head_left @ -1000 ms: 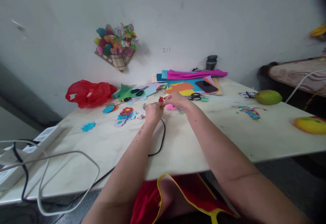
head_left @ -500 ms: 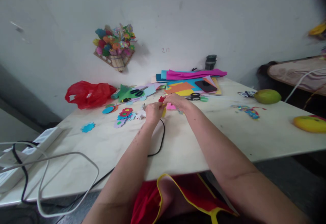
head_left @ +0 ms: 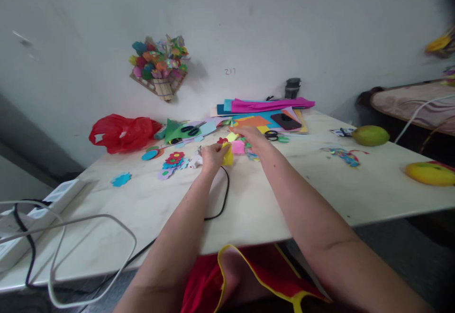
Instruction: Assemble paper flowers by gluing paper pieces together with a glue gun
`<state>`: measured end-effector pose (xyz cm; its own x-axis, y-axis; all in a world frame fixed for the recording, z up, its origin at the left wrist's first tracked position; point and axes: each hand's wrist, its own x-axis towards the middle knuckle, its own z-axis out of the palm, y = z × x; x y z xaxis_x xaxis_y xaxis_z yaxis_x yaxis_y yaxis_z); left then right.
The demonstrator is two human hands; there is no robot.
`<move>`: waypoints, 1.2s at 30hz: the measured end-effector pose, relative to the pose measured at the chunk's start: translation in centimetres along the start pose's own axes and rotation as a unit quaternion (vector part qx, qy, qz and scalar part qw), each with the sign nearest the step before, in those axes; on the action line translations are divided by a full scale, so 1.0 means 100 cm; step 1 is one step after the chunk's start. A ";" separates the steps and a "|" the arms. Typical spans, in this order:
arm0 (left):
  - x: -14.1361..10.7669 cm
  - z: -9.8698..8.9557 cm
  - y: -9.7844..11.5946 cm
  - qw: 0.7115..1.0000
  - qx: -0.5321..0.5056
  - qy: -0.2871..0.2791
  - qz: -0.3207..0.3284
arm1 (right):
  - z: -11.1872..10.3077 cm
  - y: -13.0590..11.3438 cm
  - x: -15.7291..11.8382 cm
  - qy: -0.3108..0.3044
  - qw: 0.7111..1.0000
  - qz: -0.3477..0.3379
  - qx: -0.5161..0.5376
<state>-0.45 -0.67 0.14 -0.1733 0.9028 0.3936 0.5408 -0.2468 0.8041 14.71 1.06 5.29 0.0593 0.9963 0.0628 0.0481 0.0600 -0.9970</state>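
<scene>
Saw a red plastic bag (head_left: 124, 133) at the far left of the bench (head_left: 256, 208) and a white power strip (head_left: 61, 194) along its left edge, near a looping white cable (head_left: 106, 216). Noted a green mango (head_left: 370, 135) toward the right end, a yellow fruit (head_left: 428, 174) nearer, and a dark tumbler (head_left: 293, 89) by the wall (head_left: 320, 28).

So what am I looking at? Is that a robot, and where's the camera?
No robot here! These are a person's own bare arms and hands. Every picture comes from one camera worn on that person's head, looking forward and down. The left hand pinches a yellow piece. The right hand is near an orange sheet; I can't tell if it holds anything. Also on the table are a red bag, a phone and a green fruit.
</scene>
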 end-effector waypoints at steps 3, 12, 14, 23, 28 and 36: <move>0.003 0.004 -0.006 1.000 -0.022 -0.003 -0.006 | 0.001 0.001 0.000 0.014 1.000 -0.024 0.006; 0.004 0.008 -0.012 0.998 -0.053 -0.022 -0.006 | 0.001 0.002 0.001 -0.045 0.997 -0.044 0.053; 0.004 0.008 -0.013 0.998 -0.060 -0.026 -0.008 | 0.001 0.001 0.001 -0.058 0.996 -0.050 0.038; 0.000 0.002 -0.001 0.999 -0.033 -0.016 -0.005 | -0.005 -0.007 -0.006 -0.142 0.987 -0.077 -0.004; -0.001 -0.001 0.001 1.000 -0.013 -0.012 0.017 | -0.008 -0.008 -0.008 -0.185 0.979 -0.084 -0.033; -0.001 0.000 -0.002 0.998 0.000 -0.021 0.056 | -0.006 -0.005 -0.006 -0.203 0.975 -0.072 -0.063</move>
<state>-0.54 -0.70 -0.09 -0.0764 0.8838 0.4616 0.5543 -0.3472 0.7564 15.28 0.43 5.76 -0.3548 0.9222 0.1539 0.1510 0.2190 -0.9640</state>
